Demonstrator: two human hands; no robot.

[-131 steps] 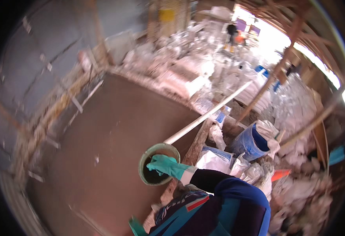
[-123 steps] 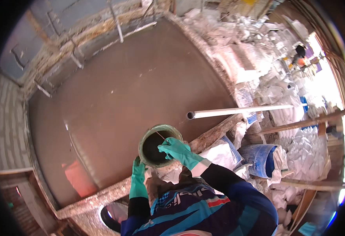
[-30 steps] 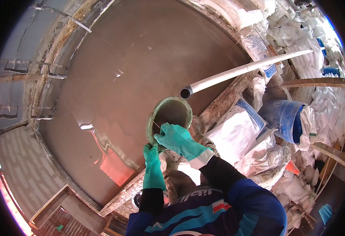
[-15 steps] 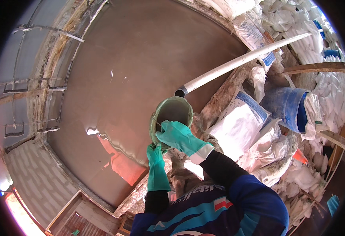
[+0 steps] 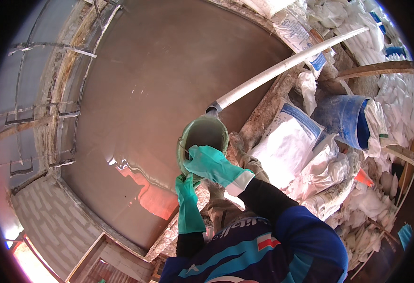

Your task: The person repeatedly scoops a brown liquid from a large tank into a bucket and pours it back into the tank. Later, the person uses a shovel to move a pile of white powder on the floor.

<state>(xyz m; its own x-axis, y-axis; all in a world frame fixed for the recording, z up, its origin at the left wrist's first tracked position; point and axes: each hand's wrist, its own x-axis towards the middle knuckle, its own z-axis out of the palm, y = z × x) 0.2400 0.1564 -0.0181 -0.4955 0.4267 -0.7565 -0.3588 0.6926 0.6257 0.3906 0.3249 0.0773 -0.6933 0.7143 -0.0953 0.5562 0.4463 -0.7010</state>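
A green bucket (image 5: 185, 137) with a worn, muddy rim is held tilted at the near edge of a pool of grey-brown liquid (image 5: 136, 94). My left hand (image 5: 186, 191), in a teal rubber glove, is closed on its lower left side. In a matching glove, my right hand (image 5: 211, 164) lies across the near rim, fingers curled toward the opening; some fingertips are hidden. Just over the far rim sits the dark end of a long white pipe (image 5: 282, 70), and greyish liquid seems to run from it into the bucket. The bucket's inside is dark.
Right of the bucket lies a full white sack (image 5: 287, 141), with a dented blue drum (image 5: 341, 120) on its side beyond it. Crumpled white bags (image 5: 332, 172) are heaped around. A raised ledge (image 5: 268, 113) borders the pool; a block wall (image 5: 51, 219) stands lower left.
Greyish liquid now shows at the pipe's mouth, where a dark opening showed before. The bucket and both hands keep nearly the same place, with the whole view shifted slightly.
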